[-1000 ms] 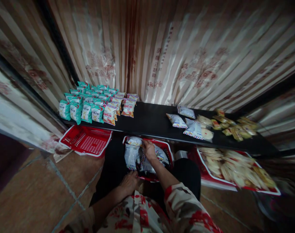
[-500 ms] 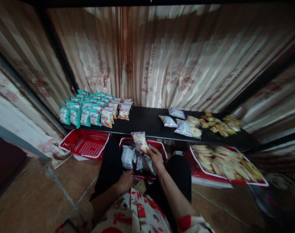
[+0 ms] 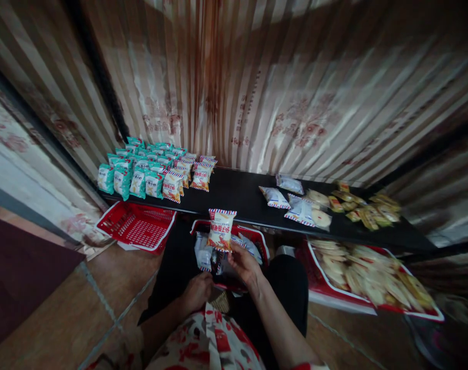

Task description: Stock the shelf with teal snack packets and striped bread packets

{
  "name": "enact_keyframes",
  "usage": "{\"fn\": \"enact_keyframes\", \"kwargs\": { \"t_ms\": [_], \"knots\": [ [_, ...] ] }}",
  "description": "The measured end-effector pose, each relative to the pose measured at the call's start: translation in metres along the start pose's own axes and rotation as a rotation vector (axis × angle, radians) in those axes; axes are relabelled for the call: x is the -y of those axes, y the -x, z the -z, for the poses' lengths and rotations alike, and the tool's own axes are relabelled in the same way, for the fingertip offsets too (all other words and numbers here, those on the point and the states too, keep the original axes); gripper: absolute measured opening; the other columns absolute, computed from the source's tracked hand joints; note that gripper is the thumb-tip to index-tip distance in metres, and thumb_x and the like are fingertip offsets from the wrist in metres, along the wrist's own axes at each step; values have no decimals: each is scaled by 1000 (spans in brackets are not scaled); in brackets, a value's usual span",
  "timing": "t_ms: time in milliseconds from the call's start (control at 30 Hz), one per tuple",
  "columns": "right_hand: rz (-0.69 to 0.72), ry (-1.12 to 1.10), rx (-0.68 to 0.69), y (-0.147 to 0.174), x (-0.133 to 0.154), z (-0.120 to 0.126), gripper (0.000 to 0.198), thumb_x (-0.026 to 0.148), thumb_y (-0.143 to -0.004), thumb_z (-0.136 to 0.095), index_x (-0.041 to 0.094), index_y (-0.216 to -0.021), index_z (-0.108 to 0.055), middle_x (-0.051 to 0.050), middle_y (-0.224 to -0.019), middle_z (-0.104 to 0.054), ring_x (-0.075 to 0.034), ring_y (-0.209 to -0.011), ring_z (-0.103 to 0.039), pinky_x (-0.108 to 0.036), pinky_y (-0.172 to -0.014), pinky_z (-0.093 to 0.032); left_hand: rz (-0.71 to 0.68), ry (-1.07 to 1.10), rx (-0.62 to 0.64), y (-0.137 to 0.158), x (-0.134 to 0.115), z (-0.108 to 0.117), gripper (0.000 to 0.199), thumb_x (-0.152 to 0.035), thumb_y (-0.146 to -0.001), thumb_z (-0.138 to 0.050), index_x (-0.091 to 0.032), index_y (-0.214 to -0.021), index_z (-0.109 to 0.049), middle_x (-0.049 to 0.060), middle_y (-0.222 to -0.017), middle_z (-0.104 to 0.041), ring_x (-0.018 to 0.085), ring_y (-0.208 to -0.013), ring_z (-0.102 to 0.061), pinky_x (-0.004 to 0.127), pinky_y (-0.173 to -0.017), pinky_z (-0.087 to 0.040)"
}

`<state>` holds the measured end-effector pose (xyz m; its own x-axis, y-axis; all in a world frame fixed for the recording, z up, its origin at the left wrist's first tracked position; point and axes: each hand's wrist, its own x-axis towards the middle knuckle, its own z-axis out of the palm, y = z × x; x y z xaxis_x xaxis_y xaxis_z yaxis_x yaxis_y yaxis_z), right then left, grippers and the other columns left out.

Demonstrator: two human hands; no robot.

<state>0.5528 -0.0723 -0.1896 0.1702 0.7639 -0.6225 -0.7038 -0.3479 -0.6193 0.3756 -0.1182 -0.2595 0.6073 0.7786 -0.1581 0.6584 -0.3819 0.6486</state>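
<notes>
My right hand (image 3: 244, 263) pinches the lower right corner of a snack bag (image 3: 220, 230), cream and orange with red lettering and striped ends. The bag is upright, its printed front towards me, above a red basket with a white rim (image 3: 261, 237) between my knees. Inside that basket lie several silvery-white bags (image 3: 203, 252) with striped ends. My left hand (image 3: 198, 292) is closed at the basket's near left corner, its fingertips partly hidden. On the black shelf (image 3: 237, 192), similar orange bags (image 3: 173, 186) stand in rows beside teal bags (image 3: 153, 184).
An empty-looking red basket (image 3: 141, 226) sits below the shelf at left. At right, another red basket (image 3: 314, 252) is heaped with flat pale packets (image 3: 368, 272). White bags (image 3: 274, 197), round pale packets (image 3: 321, 220) and small yellow packets (image 3: 372, 213) lie on the shelf's right part. A curtain (image 3: 241, 103) hangs behind.
My right hand has drawn the snack bag slightly lower and nearer, turning its front upright towards me. My left hand stays at the basket's corner. The view has shifted a little.
</notes>
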Motion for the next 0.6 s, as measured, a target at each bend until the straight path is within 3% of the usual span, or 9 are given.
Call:
{"fn": "enact_keyframes", "kwargs": {
  "t_ms": [67,167,300,367,433,533,600],
  "knots": [
    [-54,-47,28,1,1,-6,16,3,-65,-68,18,-71,-63,0,-64,-69,-8,-49,-59,-12,-41,-48,-19,101,-108,-1,-6,9,32,-9,-82,-37,-18,-94,-64,7,-104,-63,15,-94,-60,26,-89,-46],
    [-110,-95,68,1,3,-15,17,1,-67,-66,16,-74,-64,-1,-64,-69,-7,-48,-58,-12,-42,-49,-39,350,-381,-12,-20,31,26,-22,-87,-37,-19,-96,-62,8,-100,-64,17,-97,-59,30,-90,-46],
    [-129,-110,73,1,5,-22,17,2,-64,-69,15,-73,-64,-1,-66,-69,-6,-49,-58,-11,-45,-49,188,782,-689,-41,-33,63,25,-38,-84,-45,-18,-93,-58,6,-93,-64,17,-84,-62,27,-71,-51],
    [-127,-94,61,0,7,-23,19,4,-61,-72,16,-72,-63,0,-68,-69,-6,-51,-59,-12,-47,-50,295,922,-745,-56,-33,74,31,-46,-81,-49,-18,-91,-56,5,-85,-63,16,-74,-63,23,-57,-49],
    [-112,-59,46,-1,10,-23,22,5,-57,-75,16,-72,-63,1,-67,-69,-6,-52,-60,-13,-49,-51,369,926,-792,-66,-30,82,33,-51,-77,-53,-18,-84,-54,2,-74,-61,15,-66,-61,21,-49,-45],
    [-78,24,33,-4,14,-22,25,8,-56,-77,17,-76,-64,1,-68,-70,-6,-51,-59,-13,-49,-51,463,862,-893,-74,-25,89,35,-53,-76,-54,-19,-78,-51,0,-70,-57,14,-64,-59,21,-49,-45],
    [-48,95,39,-7,15,-22,26,11,-56,-78,19,-77,-65,1,-70,-71,-8,-53,-61,-15,-48,-50,434,914,-858,-76,-25,92,36,-53,-78,-52,-18,-85,-53,3,-80,-61,15,-72,-62,23,-54,-49]
  ]
}}
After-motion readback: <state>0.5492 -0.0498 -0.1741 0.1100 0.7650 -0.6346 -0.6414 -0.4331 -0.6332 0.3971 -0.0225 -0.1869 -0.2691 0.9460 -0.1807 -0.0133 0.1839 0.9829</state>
